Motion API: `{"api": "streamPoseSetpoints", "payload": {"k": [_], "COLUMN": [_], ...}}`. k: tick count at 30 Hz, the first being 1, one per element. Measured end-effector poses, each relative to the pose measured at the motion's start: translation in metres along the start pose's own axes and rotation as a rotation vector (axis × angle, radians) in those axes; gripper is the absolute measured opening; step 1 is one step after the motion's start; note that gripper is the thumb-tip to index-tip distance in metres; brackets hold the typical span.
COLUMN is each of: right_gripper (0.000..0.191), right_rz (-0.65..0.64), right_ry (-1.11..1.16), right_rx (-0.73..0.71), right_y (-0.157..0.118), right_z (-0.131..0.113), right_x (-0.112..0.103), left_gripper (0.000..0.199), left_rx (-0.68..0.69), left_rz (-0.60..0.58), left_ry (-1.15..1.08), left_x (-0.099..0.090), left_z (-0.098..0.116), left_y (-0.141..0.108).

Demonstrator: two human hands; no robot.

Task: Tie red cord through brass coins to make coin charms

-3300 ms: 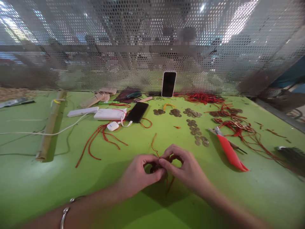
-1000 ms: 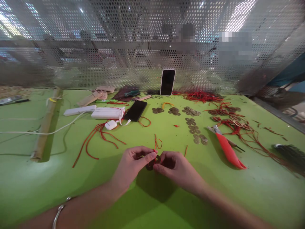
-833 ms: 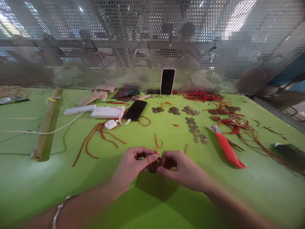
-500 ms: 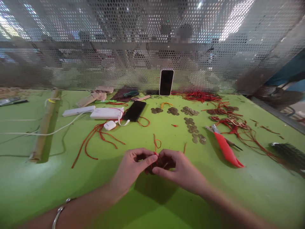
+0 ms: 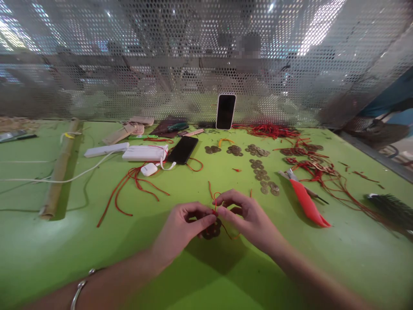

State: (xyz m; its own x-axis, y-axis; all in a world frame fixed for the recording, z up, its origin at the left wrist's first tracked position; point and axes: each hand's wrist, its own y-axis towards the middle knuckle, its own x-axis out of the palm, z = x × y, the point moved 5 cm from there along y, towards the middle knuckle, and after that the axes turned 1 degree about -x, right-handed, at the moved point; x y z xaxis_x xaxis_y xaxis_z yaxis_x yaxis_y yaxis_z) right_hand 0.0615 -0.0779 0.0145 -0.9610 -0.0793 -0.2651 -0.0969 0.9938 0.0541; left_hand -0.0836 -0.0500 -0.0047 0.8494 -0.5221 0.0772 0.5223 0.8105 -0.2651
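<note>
My left hand (image 5: 192,221) pinches a cluster of dark round coins (image 5: 211,230), tied with red cord, between thumb and fingers just above the table. The cluster's left part is hidden behind the fingers. At its top, my right hand (image 5: 241,211) has thumb and forefinger closed at the red cord (image 5: 215,198), which rises in a small loop there. A loose end of cord hangs in a curve below the right hand. Beyond the hands, flat groups of similar coins (image 5: 260,170) lie on the green table (image 5: 135,249).
To the right lie scissors with red wrapping (image 5: 308,202), tangled red cords (image 5: 318,168) and a black brush (image 5: 392,211). A phone (image 5: 226,112) leans against the perforated metal screen (image 5: 180,86). On the left are a bamboo stick (image 5: 61,172), a white power bank (image 5: 145,153) and a black phone (image 5: 183,150).
My right hand has let go of the coins' right side and moved up to the cord at the top. More of the coin cluster shows; my left hand has barely moved.
</note>
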Motion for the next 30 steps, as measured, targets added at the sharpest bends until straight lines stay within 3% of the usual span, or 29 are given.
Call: {"api": "streamPoseSetpoints", "payload": {"k": [15,18,23,26,30], "right_gripper": [0.013,0.018,0.024,0.023,0.025], "right_rz": [0.073,-0.018,-0.322,-0.326,-0.193], "right_ry": [0.222,0.238,0.242,0.243,0.209], "right_rx": [-0.058,0.026,0.161,0.204,0.104], "right_y": [-0.003,-0.001,-0.003,-0.004,-0.003], "right_z": [-0.001,0.006,0.013,0.011,0.000], "right_x": [0.005,0.007,0.014,0.010,0.002], "left_gripper": [0.015,0.014,0.015,0.015,0.015], "left_rx": [-0.012,-0.005,0.008,0.030,0.043], "left_rz": [-0.160,-0.092,0.060,0.094,0.082], "left_ry": [-0.059,-0.102,-0.170,-0.163,-0.119], "left_x": [0.009,0.005,-0.005,-0.010,-0.011], "left_z": [0.003,0.002,0.001,0.001,0.001], "left_y": [0.000,0.000,0.001,0.003,0.004]}}
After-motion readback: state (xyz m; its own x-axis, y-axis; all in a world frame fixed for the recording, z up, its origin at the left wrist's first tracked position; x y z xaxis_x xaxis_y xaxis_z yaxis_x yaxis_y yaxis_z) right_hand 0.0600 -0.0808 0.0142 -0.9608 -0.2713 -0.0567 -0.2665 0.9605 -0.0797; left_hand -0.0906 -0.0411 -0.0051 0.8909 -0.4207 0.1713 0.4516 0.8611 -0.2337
